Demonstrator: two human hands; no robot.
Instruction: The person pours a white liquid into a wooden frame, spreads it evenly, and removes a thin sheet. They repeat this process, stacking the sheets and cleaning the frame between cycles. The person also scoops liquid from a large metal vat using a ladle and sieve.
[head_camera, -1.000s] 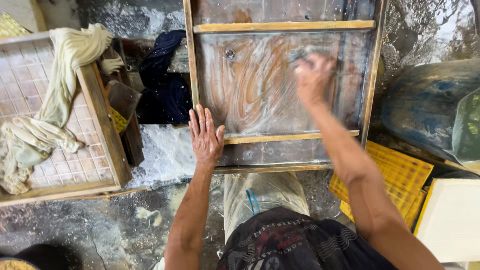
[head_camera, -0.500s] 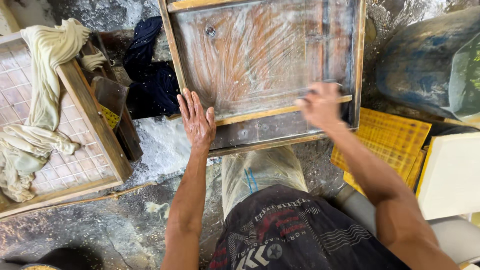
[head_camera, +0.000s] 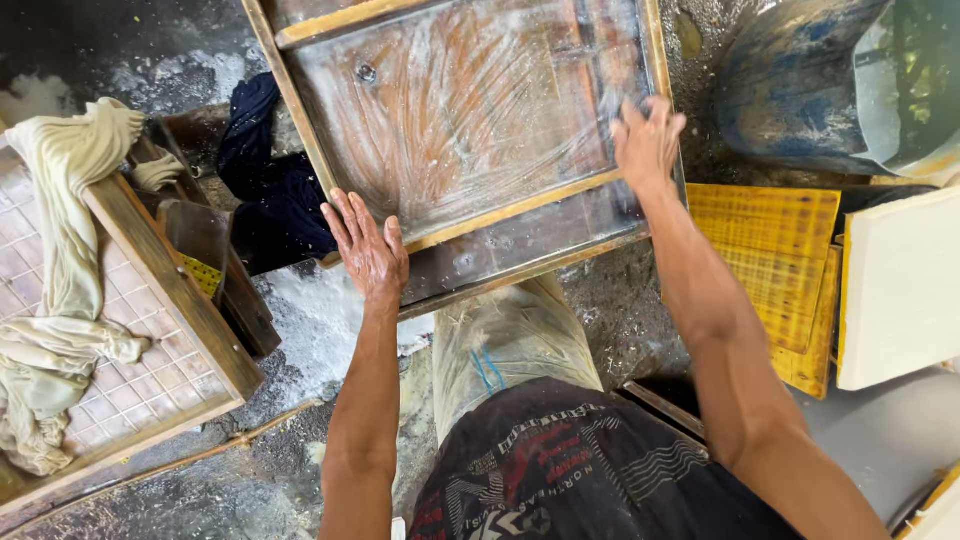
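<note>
Now, at nine o'clock a cream cloth (head_camera: 60, 300) drapes a gridded wooden tray (head_camera: 175, 290). Left hand (head_camera: 368, 250), fingers spread flat, presses the wet wooden frame (head_camera: 470, 130) at twelve; right hand (head_camera: 648, 142), fingers apart, lies on its right side. Yellow crates (head_camera: 775, 260) at three.

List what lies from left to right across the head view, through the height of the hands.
Pale cloth draped on a gridded wooden frame → dark blue cloth → left hand → wet wooden-framed tray → right hand → yellow slatted crates → white board.
</note>
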